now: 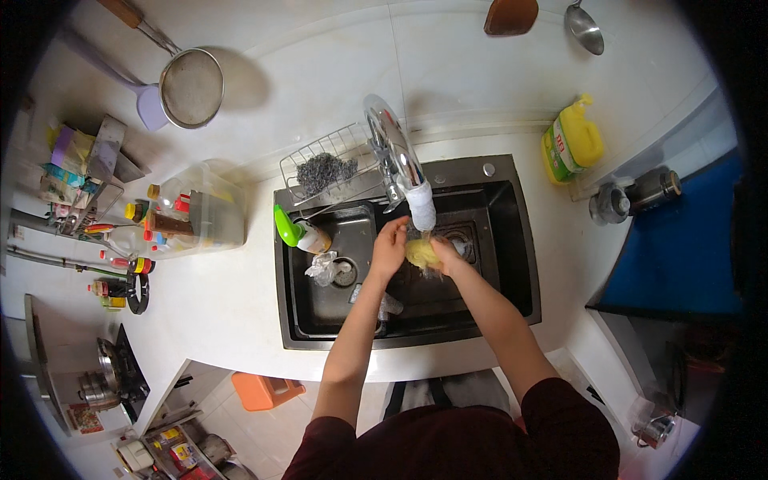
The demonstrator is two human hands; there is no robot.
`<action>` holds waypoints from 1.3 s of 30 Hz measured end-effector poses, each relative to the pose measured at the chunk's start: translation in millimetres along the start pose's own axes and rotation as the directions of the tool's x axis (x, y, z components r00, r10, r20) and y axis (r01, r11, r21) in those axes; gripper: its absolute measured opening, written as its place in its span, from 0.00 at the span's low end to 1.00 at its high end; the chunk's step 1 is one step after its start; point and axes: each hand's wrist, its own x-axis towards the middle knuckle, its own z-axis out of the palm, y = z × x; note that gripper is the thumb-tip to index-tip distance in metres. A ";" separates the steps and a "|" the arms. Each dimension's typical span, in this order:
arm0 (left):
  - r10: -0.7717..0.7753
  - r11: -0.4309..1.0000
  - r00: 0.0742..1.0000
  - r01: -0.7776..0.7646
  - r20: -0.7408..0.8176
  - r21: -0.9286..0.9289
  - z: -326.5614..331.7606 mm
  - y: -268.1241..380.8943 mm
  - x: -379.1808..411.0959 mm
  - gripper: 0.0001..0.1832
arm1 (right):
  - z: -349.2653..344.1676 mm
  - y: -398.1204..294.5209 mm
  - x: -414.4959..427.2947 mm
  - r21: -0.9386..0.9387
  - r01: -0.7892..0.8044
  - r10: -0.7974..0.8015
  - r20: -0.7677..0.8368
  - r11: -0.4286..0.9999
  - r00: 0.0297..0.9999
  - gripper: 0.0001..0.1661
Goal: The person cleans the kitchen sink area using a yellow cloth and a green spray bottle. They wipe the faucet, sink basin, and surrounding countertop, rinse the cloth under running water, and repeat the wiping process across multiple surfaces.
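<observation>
Both my hands are over the right basin of a black double sink (282, 288), below a chrome faucet (393, 138) whose outlet is wrapped in something white. Water runs from it. My right hand (445, 255) holds a pale yellow, roundish item (422, 253), too indistinct to name; water falls onto and around it. My left hand (390, 247) is just left of it with fingers raised and apart, its palm side partly hidden. In the left basin stand a spray bottle with a green head (290, 228) and a crumpled clear plastic bag (324, 268) beside the drain.
A wire rack (294, 162) with a dark scouring pad (326, 173) sits behind the left basin. A yellow detergent jug (573, 141) stands at the back right. A plastic bin (231, 207) with bottles is on the left. A strainer (192, 88) hangs on the wall.
</observation>
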 end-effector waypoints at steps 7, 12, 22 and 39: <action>0.149 0.970 0.984 -0.127 -0.095 0.210 1.8 29.7 26.0 0.15 | -14.3 12.7 24.0 -0.340 0.211 -0.282 -0.174 0.917 0.943 0.40; 0.181 0.978 0.967 -0.158 -0.181 0.137 -20.3 10.3 42.6 0.15 | -9.7 8.6 -17.3 -0.261 0.177 -0.187 -0.016 0.949 0.982 0.29; -0.122 0.917 0.987 0.073 -0.102 -0.393 81.5 -22.7 -72.2 0.23 | -24.4 3.2 -85.7 0.102 0.258 -0.250 -0.080 0.961 0.965 0.23; -0.530 0.477 0.774 -0.067 -0.348 -0.876 131.1 32.1 -95.3 0.12 | -7.4 5.0 -141.5 0.680 0.350 -0.458 -0.024 0.644 0.889 0.15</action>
